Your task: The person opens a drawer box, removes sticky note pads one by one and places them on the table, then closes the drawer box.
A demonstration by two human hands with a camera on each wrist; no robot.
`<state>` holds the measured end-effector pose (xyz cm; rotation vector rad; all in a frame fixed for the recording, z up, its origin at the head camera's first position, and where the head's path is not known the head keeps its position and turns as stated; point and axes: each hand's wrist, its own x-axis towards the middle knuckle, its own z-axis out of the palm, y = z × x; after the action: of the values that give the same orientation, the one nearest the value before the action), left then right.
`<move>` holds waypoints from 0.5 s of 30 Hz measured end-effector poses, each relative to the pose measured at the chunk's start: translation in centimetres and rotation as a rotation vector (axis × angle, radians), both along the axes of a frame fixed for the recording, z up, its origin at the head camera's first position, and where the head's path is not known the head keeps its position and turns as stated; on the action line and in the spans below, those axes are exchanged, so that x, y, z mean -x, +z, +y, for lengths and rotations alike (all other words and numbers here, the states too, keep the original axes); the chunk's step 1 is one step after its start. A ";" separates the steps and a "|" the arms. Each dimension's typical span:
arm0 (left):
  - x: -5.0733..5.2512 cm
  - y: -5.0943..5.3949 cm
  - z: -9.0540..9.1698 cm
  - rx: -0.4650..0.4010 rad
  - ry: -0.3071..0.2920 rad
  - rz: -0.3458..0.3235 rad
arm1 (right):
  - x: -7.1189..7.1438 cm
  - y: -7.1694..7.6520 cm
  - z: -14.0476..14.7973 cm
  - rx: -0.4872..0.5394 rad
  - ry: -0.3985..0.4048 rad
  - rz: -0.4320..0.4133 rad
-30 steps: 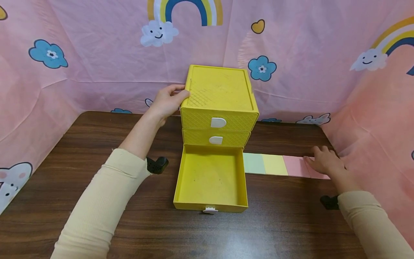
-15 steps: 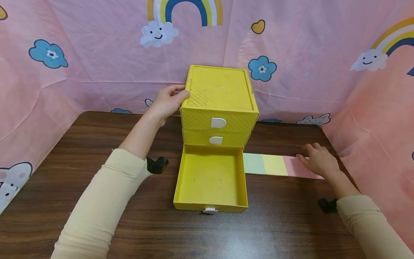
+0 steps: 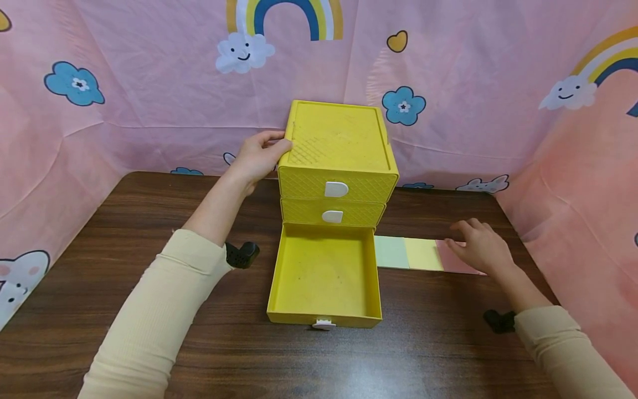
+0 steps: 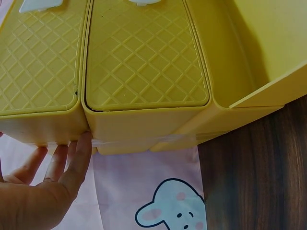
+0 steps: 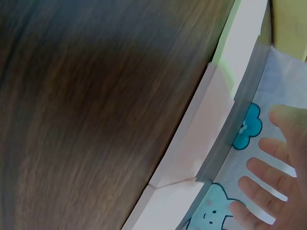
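A yellow drawer cabinet (image 3: 339, 138) stands upright on the table, its two upper drawers closed. The bottom drawer (image 3: 324, 271) is pulled out and bare inside. My left hand (image 3: 259, 158) rests on the cabinet's left side, thumb at the top edge; in the left wrist view its extended fingertips press the side wall. To the right lies a row of sticky note pads: green (image 3: 391, 252), yellow (image 3: 422, 254), then pink (image 3: 451, 259), laid end to end. Above the pink end hovers my right hand (image 3: 482, 246), fingers spread and holding nothing, apart from the pads (image 5: 196, 129) in the right wrist view.
The dark wooden table (image 3: 224, 343) spreads in front and to both sides. A pink printed cloth (image 3: 169, 83) hangs behind and along the left and right edges. Each wrist carries a black camera mount (image 3: 242, 255).
My right hand has come away from the pink end of the row and moved left and up, its shadow now over the pink pads. The left hand and cabinet have not moved.
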<state>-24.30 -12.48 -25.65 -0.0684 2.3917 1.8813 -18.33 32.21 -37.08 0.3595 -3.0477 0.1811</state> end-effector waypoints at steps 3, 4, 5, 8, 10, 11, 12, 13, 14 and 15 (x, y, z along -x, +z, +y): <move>0.0 0.0 0.0 0.006 0.001 0.003 | -0.2 0.0 -0.6 0.001 0.030 0.038; 0.0 0.0 0.0 0.008 0.002 0.004 | -0.3 0.0 -0.7 -0.002 0.041 0.050; 0.0 0.0 0.0 0.009 0.002 0.005 | -0.3 0.0 -0.9 -0.002 0.051 0.062; 0.0 0.0 0.0 0.015 0.004 0.006 | -0.5 0.1 -1.6 -0.001 0.087 0.103; 0.0 0.0 0.0 0.015 0.005 0.006 | -0.6 0.1 -2.0 0.004 0.113 0.134; 0.0 0.0 0.0 0.018 0.005 0.006 | -0.6 0.2 -2.3 0.007 0.123 0.148; 0.0 0.0 0.0 0.019 0.005 0.006 | -0.6 0.2 -2.5 0.009 0.131 0.159; 0.0 0.0 0.0 0.020 0.004 0.006 | -0.7 0.2 -2.7 0.011 0.137 0.168; 0.0 0.0 0.0 0.020 0.004 0.006 | -0.7 0.3 -3.0 0.014 0.141 0.174; 0.0 0.0 0.0 0.021 0.003 0.005 | -0.8 0.3 -3.1 0.015 0.142 0.179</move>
<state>-24.30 -12.46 -25.65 -0.0681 2.4160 1.8604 -17.54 29.07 -36.78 0.5599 -2.8446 0.1696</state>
